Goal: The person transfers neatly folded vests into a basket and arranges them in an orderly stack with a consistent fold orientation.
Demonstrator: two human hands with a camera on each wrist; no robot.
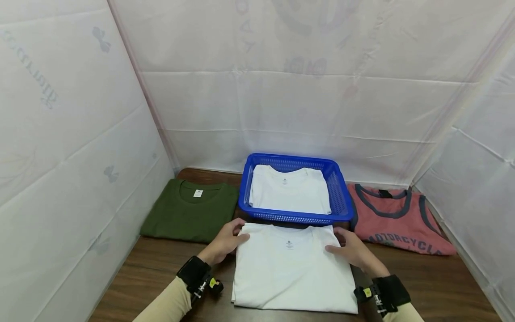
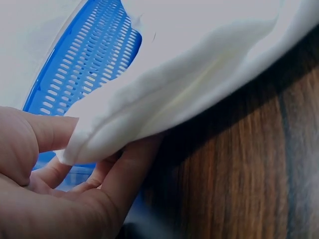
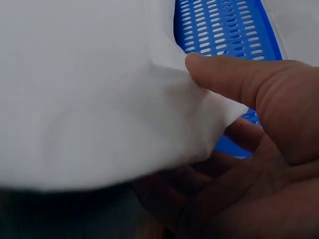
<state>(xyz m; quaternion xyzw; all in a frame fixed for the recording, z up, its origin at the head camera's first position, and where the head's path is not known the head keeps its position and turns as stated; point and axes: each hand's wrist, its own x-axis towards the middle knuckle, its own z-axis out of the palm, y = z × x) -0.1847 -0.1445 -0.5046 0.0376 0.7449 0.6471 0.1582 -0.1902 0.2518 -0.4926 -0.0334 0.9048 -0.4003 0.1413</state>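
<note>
A folded white T-shirt (image 1: 293,273) with a printed neck label is held between both hands, in front of the blue basket. My left hand (image 1: 225,241) pinches its far left corner, thumb on top and fingers underneath, as the left wrist view also shows. At the far right corner, my right hand (image 1: 354,250) grips the cloth the same way, with the thumb (image 3: 224,74) over it and the fingers below. The blue plastic basket (image 1: 295,220) holds another folded white T-shirt (image 1: 289,190), lying flat with its neckline toward the back.
Left of the basket lies a folded dark green T-shirt (image 1: 193,212) on the brown wooden table (image 1: 137,273). To the right is a folded red tank top (image 1: 394,223) with dark trim and lettering. White sheeting (image 1: 281,103) walls the table at the back and sides.
</note>
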